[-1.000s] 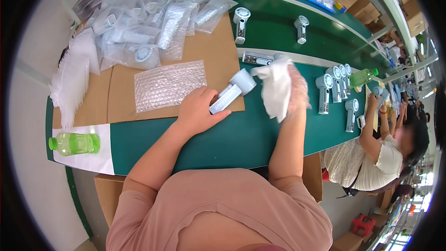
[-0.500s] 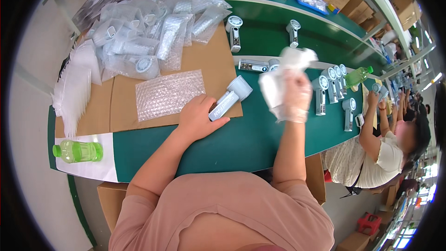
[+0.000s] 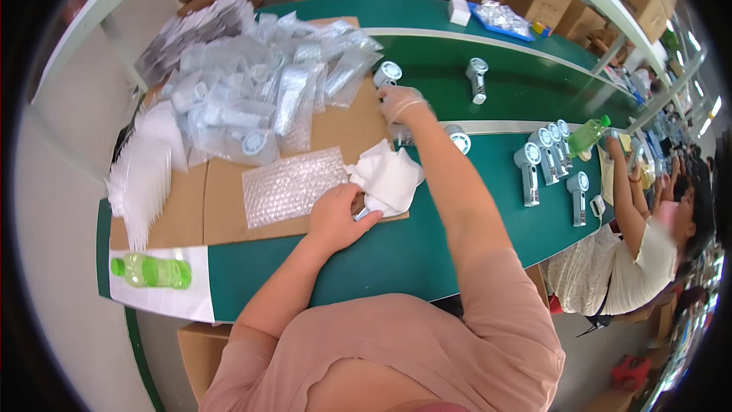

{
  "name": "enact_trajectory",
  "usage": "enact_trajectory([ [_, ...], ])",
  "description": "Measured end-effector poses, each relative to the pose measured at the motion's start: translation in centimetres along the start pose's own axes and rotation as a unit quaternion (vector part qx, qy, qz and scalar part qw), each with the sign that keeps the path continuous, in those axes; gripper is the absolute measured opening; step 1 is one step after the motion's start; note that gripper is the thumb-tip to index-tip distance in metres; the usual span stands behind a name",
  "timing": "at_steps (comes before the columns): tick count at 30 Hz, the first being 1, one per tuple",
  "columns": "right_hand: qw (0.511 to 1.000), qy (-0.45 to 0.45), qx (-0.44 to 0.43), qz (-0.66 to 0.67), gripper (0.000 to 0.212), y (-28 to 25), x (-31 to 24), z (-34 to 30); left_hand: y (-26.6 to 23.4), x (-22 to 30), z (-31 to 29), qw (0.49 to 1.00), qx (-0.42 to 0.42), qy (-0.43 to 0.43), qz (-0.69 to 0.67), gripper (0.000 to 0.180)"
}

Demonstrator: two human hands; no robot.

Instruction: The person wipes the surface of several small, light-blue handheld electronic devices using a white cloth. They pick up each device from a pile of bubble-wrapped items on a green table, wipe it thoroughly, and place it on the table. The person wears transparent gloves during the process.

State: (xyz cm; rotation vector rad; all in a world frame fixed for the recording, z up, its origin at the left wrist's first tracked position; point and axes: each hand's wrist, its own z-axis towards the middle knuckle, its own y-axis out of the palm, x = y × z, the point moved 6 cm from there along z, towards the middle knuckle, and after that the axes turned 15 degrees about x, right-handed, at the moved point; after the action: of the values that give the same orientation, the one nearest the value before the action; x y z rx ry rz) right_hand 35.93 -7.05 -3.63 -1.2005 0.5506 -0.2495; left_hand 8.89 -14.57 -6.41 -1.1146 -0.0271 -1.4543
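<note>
My left hand (image 3: 339,215) rests on the cardboard sheet (image 3: 221,210) and grips the handle of a small white handheld fan. A white cloth (image 3: 389,178) lies over the fan and hides most of it. My right hand (image 3: 400,103), in a thin clear glove, is stretched far forward. It hovers just below a white fan (image 3: 387,74) that stands at the cardboard's far edge. Its fingers curl downward, and I cannot make out anything in them. A sheet of bubble wrap (image 3: 293,183) lies flat just left of my left hand.
A heap of fans in clear bags (image 3: 252,99) covers the far cardboard, with a stack of white bags (image 3: 145,168) at left. A green bottle (image 3: 152,271) lies on white paper. Several fans (image 3: 534,168) stand on the green belt. A co-worker (image 3: 640,252) sits at right.
My right hand has dropped the white cloth onto the fan in my left hand and reached forward to the far edge of the cardboard. My left hand stayed in place.
</note>
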Motion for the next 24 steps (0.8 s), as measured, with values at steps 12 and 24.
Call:
enact_trajectory([
  [12,0.977,0.076,0.188,-0.071,0.023,-11.6,13.4,-16.4,-0.3,-0.7,0.0,0.998,-0.005,-0.055,0.013,0.039],
  [24,0.979,0.085,0.159,-0.097,0.027,-11.2,15.5,-7.2,0.1,-1.6,-0.1,0.999,0.005,-0.039,-0.002,0.032],
])
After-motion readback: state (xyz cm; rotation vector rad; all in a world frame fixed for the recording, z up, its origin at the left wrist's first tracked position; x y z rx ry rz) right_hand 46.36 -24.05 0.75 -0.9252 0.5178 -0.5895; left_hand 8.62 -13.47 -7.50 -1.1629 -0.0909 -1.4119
